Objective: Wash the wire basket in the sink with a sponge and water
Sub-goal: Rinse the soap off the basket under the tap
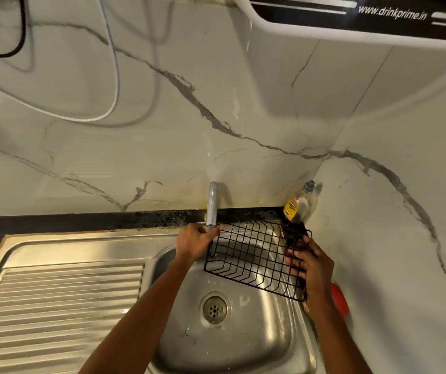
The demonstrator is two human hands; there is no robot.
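Wire basket (pixel 254 255) hangs tilted above the sink (pixel 243 330), long axis running left to right, open side facing us. Our right hand (pixel 311 263) grips its right end; our left hand (pixel 195 240) curls round the tap (pixel 212 205) at the basket's far-left corner.

Both forearms reach forward. Left hand (pixel 193 240) fingers curled in a grip at arm's end; right hand (pixel 312 268) fingers spread, pinching, palm turned inward.

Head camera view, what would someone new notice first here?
A black wire basket held tilted over the steel sink, the right hand gripping its right end. The left hand grips its left rim, just under the tap. A yellow-labelled bottle stands in the corner behind.
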